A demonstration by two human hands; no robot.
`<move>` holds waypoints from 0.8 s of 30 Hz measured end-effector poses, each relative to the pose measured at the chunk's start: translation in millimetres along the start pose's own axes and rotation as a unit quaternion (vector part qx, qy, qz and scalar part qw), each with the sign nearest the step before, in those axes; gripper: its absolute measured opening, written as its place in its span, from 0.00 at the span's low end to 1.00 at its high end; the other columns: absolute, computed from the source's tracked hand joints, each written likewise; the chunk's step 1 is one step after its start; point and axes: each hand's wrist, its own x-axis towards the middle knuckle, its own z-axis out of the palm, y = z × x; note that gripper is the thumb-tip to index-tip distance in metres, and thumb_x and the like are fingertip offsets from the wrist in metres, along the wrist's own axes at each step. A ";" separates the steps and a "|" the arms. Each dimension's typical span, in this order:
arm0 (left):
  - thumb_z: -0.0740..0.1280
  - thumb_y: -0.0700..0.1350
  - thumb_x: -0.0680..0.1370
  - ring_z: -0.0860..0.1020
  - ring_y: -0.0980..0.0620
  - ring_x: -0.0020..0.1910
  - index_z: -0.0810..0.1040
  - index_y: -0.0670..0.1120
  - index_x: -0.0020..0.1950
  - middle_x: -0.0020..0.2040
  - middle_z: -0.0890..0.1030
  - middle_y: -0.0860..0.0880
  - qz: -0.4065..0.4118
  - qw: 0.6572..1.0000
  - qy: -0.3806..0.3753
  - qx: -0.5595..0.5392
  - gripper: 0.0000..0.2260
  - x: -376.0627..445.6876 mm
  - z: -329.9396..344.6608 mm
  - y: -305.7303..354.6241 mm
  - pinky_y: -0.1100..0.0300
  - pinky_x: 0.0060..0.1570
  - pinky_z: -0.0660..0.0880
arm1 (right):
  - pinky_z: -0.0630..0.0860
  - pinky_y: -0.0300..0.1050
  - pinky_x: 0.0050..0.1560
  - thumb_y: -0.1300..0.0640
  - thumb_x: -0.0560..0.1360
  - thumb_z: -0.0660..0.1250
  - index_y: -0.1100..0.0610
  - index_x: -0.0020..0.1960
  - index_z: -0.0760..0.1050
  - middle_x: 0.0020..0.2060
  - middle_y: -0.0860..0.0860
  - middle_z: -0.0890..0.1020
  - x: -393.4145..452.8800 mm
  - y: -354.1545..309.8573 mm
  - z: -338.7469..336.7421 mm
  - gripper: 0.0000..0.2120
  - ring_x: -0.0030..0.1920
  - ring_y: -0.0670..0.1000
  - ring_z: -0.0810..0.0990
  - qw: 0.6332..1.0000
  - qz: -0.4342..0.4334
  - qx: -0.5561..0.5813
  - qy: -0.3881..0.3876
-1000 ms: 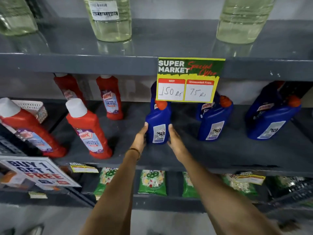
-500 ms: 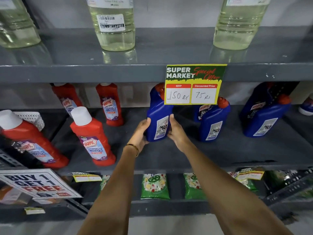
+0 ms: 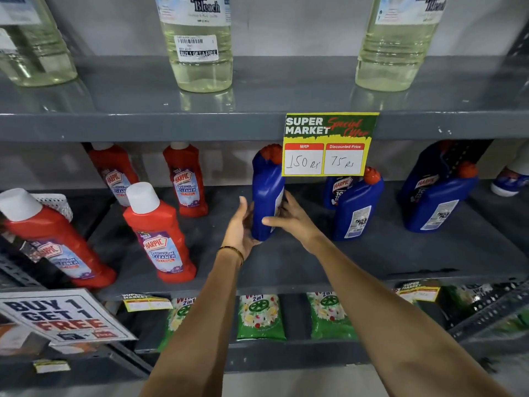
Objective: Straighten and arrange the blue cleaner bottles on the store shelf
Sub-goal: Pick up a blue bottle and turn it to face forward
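While both hands, the left hand [image 3: 240,224] and right hand [image 3: 289,216], clasp the blue plastic red-capped cleaner bottle [image 3: 266,193] just left of the yellow price card [image 3: 329,144], its label faces sideways, and the bottles right of the card [image 3: 357,207] look unaligned, so most remains.

Dim, even indoor light from above. The glossy grey metal upper shelf [image 3: 128,90] mirrors the clear pale-yellow bleach bottles [image 3: 200,53]. Wide-angle distortion bows the shelf edges; corners are soft, and the red plastic cleaner bottles [image 3: 160,233] lean outward.
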 end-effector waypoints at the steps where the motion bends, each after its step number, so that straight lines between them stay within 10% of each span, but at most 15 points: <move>1: 0.54 0.65 0.74 0.79 0.47 0.58 0.77 0.51 0.61 0.59 0.81 0.49 -0.001 1.000 -0.002 -0.006 0.26 0.0 0.9 0.5 0.48 0.51 0.77 | 0.71 0.51 0.65 0.53 0.61 0.77 0.45 0.70 0.58 0.64 0.47 0.74 -0.4 -0.2 3.7 0.43 0.63 0.48 0.73 1.000 -0.007 -0.015 0.002; 8: 0.60 0.48 0.78 0.76 0.44 0.59 0.72 0.48 0.65 0.63 0.77 0.45 0.026 0.999 0.021 0.017 0.16 -1.9 4.7 -4.4 0.42 0.55 0.74 | 0.71 0.53 0.64 0.51 0.61 0.77 0.48 0.69 0.61 0.64 0.51 0.74 -0.1 -2.5 11.2 0.42 0.64 0.52 0.72 0.996 -0.021 -0.062 0.062; 16: 0.64 0.46 0.76 0.75 0.43 0.60 0.54 0.46 0.74 0.68 0.71 0.42 -0.074 0.997 -0.025 -0.028 0.30 3.7 -12.1 -9.1 0.40 0.51 0.75 | 0.71 0.56 0.64 0.56 0.62 0.76 0.48 0.62 0.70 0.62 0.53 0.75 4.0 2.1 2.5 0.31 0.61 0.52 0.74 0.998 0.007 -0.060 0.008; 24: 0.73 0.47 0.65 0.79 0.45 0.54 0.71 0.52 0.62 0.56 0.79 0.47 -0.050 0.997 -0.045 0.025 0.27 7.2 -16.3 -16.6 0.48 0.50 0.77 | 0.74 0.52 0.61 0.67 0.61 0.75 0.52 0.63 0.66 0.58 0.53 0.78 11.7 -10.0 -10.7 0.35 0.59 0.53 0.76 0.997 0.044 -0.034 -0.053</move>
